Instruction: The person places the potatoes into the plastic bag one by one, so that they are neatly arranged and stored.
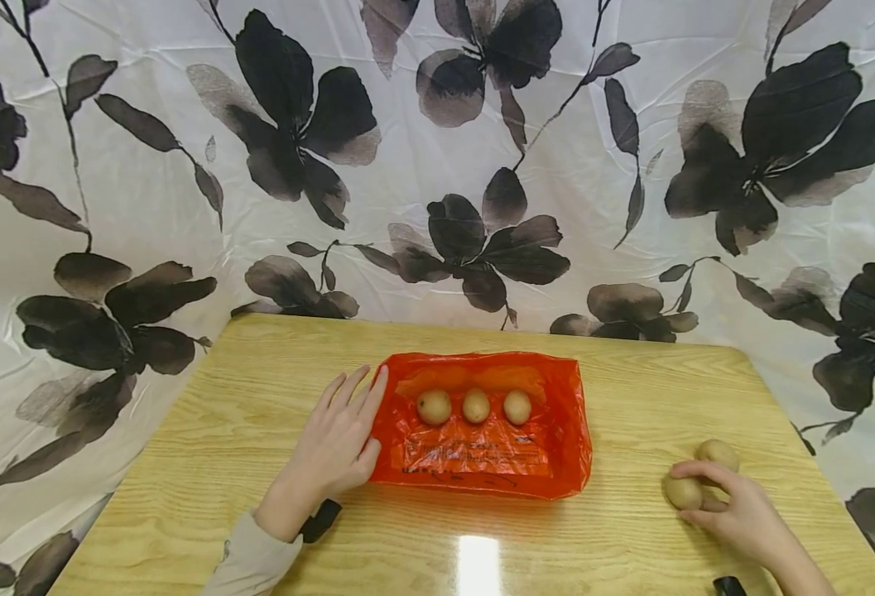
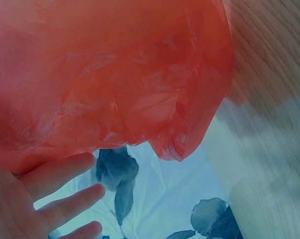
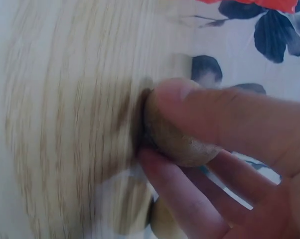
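With thumb and fingers, my right hand (image 1: 742, 509) pinches a small round potato (image 1: 681, 492) at the right side of the table. In the right wrist view the held potato (image 3: 182, 142) sits between thumb and fingertips, close over the wood. A second loose potato (image 1: 718, 454) lies just behind it, partly covered by the fingers. My left hand (image 1: 336, 443), fingers extended, rests against the left side of a red plastic bag (image 1: 474, 480). Three potatoes stand in a row inside the bag: a left one (image 1: 434, 407), a middle one (image 1: 476, 406) and a right one (image 1: 517, 407).
The light wooden table (image 1: 631, 397) carries the bag near its middle. Behind it hangs a white cloth (image 1: 407, 165) with dark flowers. A dark wrist strap piece (image 1: 321, 521) shows below the left hand, and another black piece (image 1: 729, 586) by the right wrist.
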`<state>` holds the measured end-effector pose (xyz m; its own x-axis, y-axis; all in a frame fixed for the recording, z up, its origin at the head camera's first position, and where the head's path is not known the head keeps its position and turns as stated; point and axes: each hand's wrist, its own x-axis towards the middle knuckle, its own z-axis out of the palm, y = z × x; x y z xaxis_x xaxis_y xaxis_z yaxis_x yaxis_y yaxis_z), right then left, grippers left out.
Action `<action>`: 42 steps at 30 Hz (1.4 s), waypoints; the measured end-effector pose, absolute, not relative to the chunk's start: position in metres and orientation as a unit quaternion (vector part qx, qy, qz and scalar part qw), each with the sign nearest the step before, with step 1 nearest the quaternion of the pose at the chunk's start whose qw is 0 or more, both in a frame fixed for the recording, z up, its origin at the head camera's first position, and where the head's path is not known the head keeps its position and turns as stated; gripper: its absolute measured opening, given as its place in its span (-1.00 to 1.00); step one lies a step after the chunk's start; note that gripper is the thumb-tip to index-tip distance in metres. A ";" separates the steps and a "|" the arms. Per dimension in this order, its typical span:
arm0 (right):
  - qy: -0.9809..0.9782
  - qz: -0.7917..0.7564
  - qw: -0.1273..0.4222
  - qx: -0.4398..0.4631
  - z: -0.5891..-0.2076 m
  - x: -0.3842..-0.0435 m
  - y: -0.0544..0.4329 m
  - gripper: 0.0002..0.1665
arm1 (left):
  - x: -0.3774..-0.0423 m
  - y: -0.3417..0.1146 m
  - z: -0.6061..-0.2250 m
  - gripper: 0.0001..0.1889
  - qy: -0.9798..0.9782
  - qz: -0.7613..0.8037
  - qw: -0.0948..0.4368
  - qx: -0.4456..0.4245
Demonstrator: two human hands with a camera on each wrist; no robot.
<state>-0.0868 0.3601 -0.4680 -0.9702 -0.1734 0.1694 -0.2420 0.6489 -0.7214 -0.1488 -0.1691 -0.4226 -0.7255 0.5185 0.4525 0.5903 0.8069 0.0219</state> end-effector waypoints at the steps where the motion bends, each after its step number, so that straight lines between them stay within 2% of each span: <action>1: -0.907 0.402 0.043 0.118 -0.468 -0.087 0.359 -0.40 | -0.148 -0.169 -0.423 -0.18 -0.925 -0.082 0.218 -0.299; 17: -0.906 0.397 0.032 0.141 -0.466 -0.092 0.348 -0.43 | -0.148 -0.169 -0.423 -0.19 -0.923 -0.084 0.224 -0.301; 24: -0.896 0.423 0.003 0.139 -0.462 -0.094 0.341 -0.43 | -0.148 -0.169 -0.424 -0.18 -0.924 -0.086 0.220 -0.300; 42: -0.859 0.467 0.011 0.210 -0.441 -0.095 0.322 -0.38 | -0.148 -0.170 -0.424 -0.19 -0.926 -0.081 0.214 -0.301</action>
<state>-0.0947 0.3224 -0.4412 -0.9113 -0.3508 0.2157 -0.3716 0.4747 -0.7979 -0.1479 -0.1701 -0.4237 -0.7267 0.5226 0.4458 0.5924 0.8054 0.0214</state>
